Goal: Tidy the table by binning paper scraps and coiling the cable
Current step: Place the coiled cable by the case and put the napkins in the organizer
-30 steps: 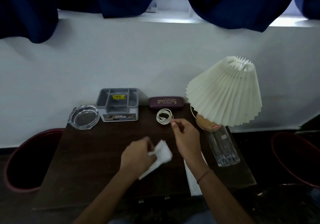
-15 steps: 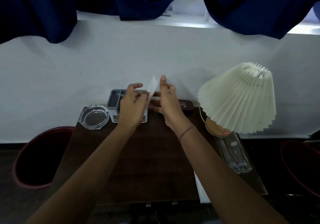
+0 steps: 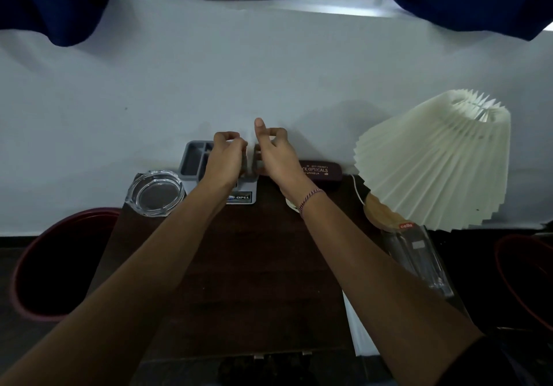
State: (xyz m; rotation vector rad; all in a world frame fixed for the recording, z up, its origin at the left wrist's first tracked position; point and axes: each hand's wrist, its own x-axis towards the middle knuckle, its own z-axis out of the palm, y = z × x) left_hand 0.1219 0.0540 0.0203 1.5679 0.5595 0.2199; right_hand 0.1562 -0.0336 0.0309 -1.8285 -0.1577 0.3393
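Note:
My left hand [image 3: 227,158] and my right hand [image 3: 273,155] are raised close together over the back of the dark wooden table [image 3: 254,281]. Both pinch a white paper scrap [image 3: 250,150] between them; it is hard to tell apart from the white wall behind. My right thumb points up. The coiled white cable [image 3: 289,203] lies on the table under my right wrist, almost fully hidden. A dark red bin [image 3: 33,254] stands on the floor to the table's left, and another red bin [image 3: 514,269] stands to the right.
Along the table's back stand a glass ashtray [image 3: 155,192], a grey desk organiser [image 3: 194,158] and a maroon spectacle case [image 3: 321,170]. A pleated lamp [image 3: 434,161] and a clear glass [image 3: 419,257] occupy the right side. A white sheet [image 3: 357,334] hangs at the front right edge.
My left hand lifted the paper scrap from the table's middle up toward the back. My right hand left the cable and joined it on the paper. The hands are now closer together.

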